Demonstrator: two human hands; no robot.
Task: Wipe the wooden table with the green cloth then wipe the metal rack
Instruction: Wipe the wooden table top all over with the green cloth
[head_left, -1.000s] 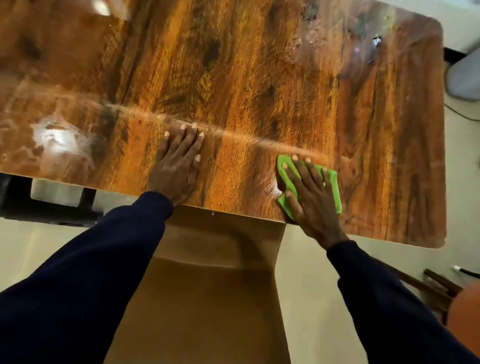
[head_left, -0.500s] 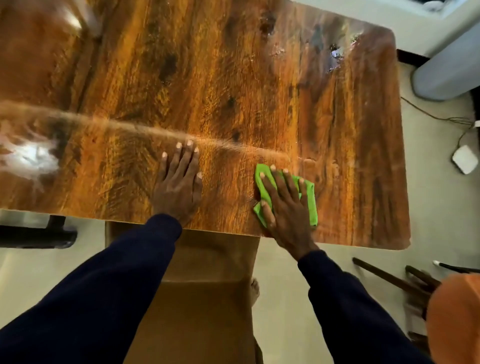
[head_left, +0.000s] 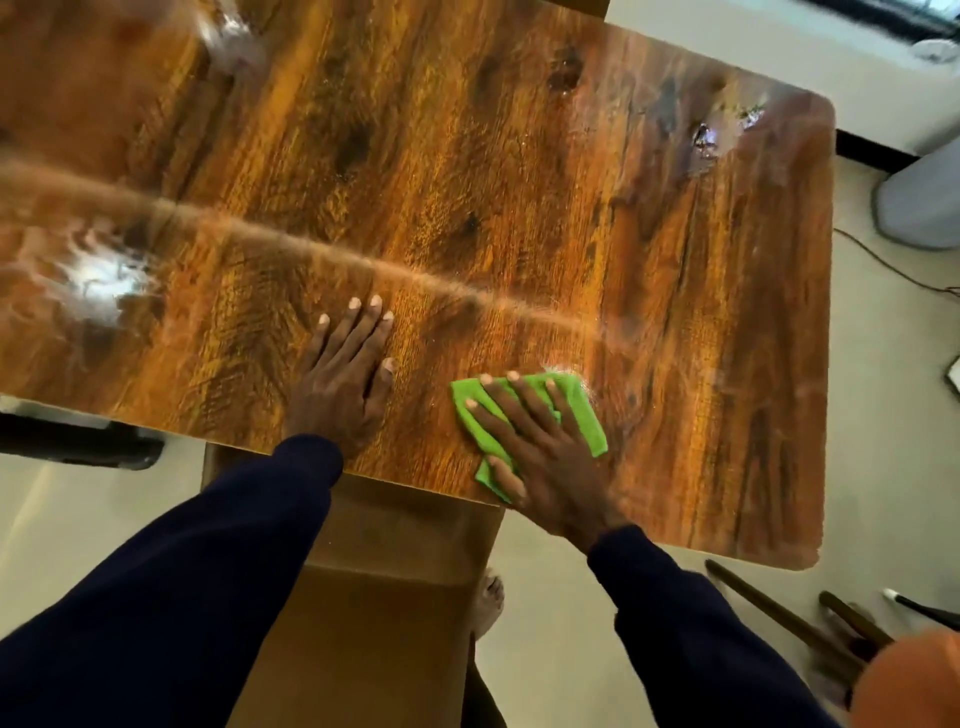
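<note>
pressing green cloth (head_left: 584, 415) on wooden table (head_left: 519, 182)

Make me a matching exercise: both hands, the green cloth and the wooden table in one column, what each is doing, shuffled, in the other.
1. bright green cloth
2. left hand
3. right hand
4. glossy brown wooden table

A. spread flat on the cloth
B. flat on bare wood
C. under both hands
D. beneath one hand only

Pairs: 1-D, 2-B, 3-A, 4-C.

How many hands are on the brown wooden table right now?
2. The left hand lies flat on the wooden table by its near edge; the right hand presses the folded green cloth beside it.
</note>
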